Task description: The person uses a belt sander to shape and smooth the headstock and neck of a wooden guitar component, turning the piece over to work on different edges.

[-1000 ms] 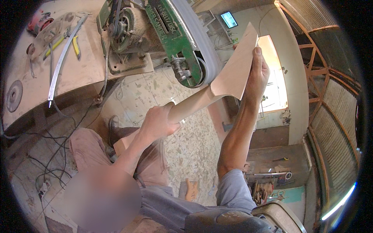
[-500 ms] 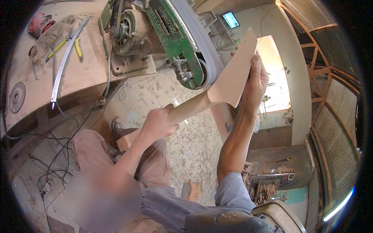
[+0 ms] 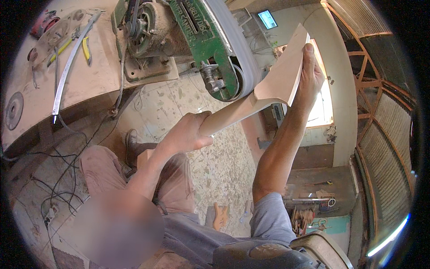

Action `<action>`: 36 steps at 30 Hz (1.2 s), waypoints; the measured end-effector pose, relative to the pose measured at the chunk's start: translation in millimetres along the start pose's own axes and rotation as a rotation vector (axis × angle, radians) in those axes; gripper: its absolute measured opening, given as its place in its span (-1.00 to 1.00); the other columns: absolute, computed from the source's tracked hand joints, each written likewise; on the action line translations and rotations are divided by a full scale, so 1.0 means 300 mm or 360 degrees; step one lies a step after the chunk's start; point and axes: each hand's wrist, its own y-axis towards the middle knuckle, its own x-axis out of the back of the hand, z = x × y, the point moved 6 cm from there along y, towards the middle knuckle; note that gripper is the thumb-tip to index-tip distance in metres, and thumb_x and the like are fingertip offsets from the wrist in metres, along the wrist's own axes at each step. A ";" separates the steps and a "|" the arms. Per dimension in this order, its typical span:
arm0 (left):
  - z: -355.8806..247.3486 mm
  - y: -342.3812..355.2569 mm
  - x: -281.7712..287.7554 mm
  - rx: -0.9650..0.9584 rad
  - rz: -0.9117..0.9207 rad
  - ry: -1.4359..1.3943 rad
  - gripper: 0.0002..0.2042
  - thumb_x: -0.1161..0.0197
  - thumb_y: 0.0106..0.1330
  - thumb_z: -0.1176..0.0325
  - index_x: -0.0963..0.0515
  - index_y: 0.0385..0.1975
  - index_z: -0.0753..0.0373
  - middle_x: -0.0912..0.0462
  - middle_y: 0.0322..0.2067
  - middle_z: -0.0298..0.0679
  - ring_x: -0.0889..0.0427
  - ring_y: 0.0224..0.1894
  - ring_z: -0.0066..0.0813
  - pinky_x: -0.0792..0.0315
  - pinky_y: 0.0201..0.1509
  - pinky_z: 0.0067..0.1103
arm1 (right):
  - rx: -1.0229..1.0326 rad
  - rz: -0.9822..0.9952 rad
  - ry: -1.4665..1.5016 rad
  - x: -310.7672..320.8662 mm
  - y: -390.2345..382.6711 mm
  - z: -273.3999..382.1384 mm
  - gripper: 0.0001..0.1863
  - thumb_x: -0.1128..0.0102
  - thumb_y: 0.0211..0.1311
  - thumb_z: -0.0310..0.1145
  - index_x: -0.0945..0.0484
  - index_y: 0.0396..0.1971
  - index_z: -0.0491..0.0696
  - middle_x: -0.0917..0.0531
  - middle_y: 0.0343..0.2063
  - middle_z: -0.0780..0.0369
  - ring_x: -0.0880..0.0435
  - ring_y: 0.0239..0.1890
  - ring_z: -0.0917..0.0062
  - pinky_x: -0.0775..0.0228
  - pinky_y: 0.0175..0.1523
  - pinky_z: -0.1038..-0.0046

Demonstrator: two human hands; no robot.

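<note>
A pale, paddle-shaped wooden piece [image 3: 280, 74] with a narrow shaft and a wide, pointed flat head is held up between my hands. Wrapped around the shaft's near end is my left hand [image 3: 188, 132], closed. My right hand [image 3: 310, 74] grips the wide head along its right edge, thumb on its face, the fingers partly hidden behind it. The shaft lies right beside the rounded lower end of a green belt sander [image 3: 208, 54]; whether it touches the grey belt [image 3: 235, 42], I cannot tell.
On the wooden bench [image 3: 101, 80] at left lie yellow-handled pliers [image 3: 86, 50], a long metal strip [image 3: 67, 74], a grinding disc [image 3: 15, 111] and a red power tool [image 3: 45, 23]. Black cables [image 3: 62, 179] tangle on the floor. A shaped wood offcut [image 3: 220, 217] lies below.
The wooden piece has shifted right and its wide head has risen, its shaft nearer the belt's lower end. Both hands moved right with it, the right hand also upward.
</note>
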 end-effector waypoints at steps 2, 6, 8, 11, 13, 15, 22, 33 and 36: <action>0.006 0.009 -0.008 -0.0005 0.0039 -0.0024 -0.58 -0.32 -0.12 0.33 -0.53 -0.20 0.38 -0.65 -0.34 0.13 -0.64 -0.21 0.11 -0.51 -0.12 -0.25 | 0.0001 -0.0049 -0.0006 -0.003 0.003 0.006 -0.49 -0.15 0.38 0.04 -0.69 -0.28 -0.19 -0.63 -0.53 0.28 -0.56 -0.46 0.68 -0.36 -0.33 0.59; 0.033 0.017 -0.014 -0.0010 0.0091 -0.0150 -0.51 -0.33 -0.12 0.32 -0.53 -0.11 0.37 -0.67 -0.30 0.10 -0.66 -0.21 0.05 -0.52 -0.10 -0.29 | 0.0039 -0.0061 -0.0173 -0.004 0.016 0.012 -0.47 -0.12 0.39 0.06 -0.70 -0.31 -0.19 -0.64 -0.55 0.25 -0.58 -0.47 0.63 -0.38 -0.32 0.57; 0.055 0.023 -0.026 0.0013 0.0136 -0.0223 -0.48 -0.32 -0.12 0.32 -0.53 -0.06 0.36 -0.68 -0.29 0.06 -0.67 -0.22 -0.01 -0.52 -0.10 -0.32 | 0.0018 -0.0045 -0.0205 -0.005 0.019 0.008 -0.44 -0.09 0.39 0.09 -0.70 -0.33 -0.19 -0.66 -0.54 0.23 -0.59 -0.47 0.62 -0.39 -0.32 0.56; 0.072 0.034 -0.056 0.0032 0.0244 -0.0370 -0.48 -0.32 -0.11 0.33 -0.54 -0.04 0.34 -0.69 -0.26 -0.02 -0.68 -0.18 -0.14 -0.51 -0.05 -0.38 | -0.0017 0.0007 -0.0263 -0.010 0.013 0.019 -0.40 -0.04 0.41 0.13 -0.71 -0.35 -0.18 -0.69 -0.51 0.19 -0.60 -0.48 0.60 -0.41 -0.31 0.54; 0.072 0.047 -0.060 0.0025 0.0352 -0.0453 -0.47 -0.33 -0.12 0.32 -0.54 -0.05 0.33 -0.70 -0.23 -0.06 -0.67 -0.15 -0.20 -0.49 -0.02 -0.40 | -0.0052 0.0023 -0.0191 -0.014 0.019 0.003 -0.39 0.00 0.42 0.13 -0.70 -0.36 -0.18 -0.70 -0.50 0.18 -0.59 -0.50 0.61 -0.41 -0.31 0.55; 0.064 0.051 -0.065 0.0040 0.0404 -0.0525 -0.48 -0.32 -0.13 0.32 -0.55 -0.06 0.32 -0.69 -0.22 -0.09 -0.66 -0.15 -0.25 -0.47 0.01 -0.43 | -0.0044 0.0065 -0.0082 -0.016 0.029 -0.017 -0.39 0.01 0.44 0.13 -0.68 -0.34 -0.19 -0.71 -0.48 0.16 -0.58 -0.52 0.63 -0.41 -0.33 0.58; 0.070 0.066 -0.103 0.0095 0.0599 -0.0847 -0.51 -0.27 -0.16 0.34 -0.61 -0.10 0.26 -0.54 -0.43 -0.28 -0.53 -0.34 -0.41 -0.45 -0.14 -0.50 | -0.0082 0.0114 0.0425 -0.018 0.060 -0.067 -0.47 -0.15 0.40 0.01 -0.54 -0.04 -0.24 -0.69 -0.46 0.16 -0.49 -0.58 0.76 -0.33 -0.51 0.72; 0.048 0.086 -0.161 0.0056 0.0777 -0.1278 -0.26 -0.20 -0.25 0.30 -0.53 0.16 0.27 -0.34 -0.57 -0.41 -0.37 -0.46 -0.55 -0.34 -0.31 -0.57 | 0.0023 -0.0089 -0.0009 0.063 0.080 -0.090 -0.15 -0.35 0.21 0.06 -0.31 0.21 -0.35 -0.70 -0.33 0.04 -0.68 -0.48 0.57 -0.51 -0.59 0.61; 0.047 0.093 -0.173 0.0048 0.0860 -0.1411 -0.21 -0.21 -0.27 0.29 -0.50 0.20 0.27 -0.34 -0.57 -0.41 -0.36 -0.46 -0.56 -0.30 -0.33 -0.58 | 0.0091 -0.0233 -0.0253 0.067 0.064 -0.056 -0.16 -0.36 0.19 0.08 -0.32 0.17 -0.33 -0.64 -0.36 0.06 -0.64 -0.47 0.56 -0.49 -0.58 0.62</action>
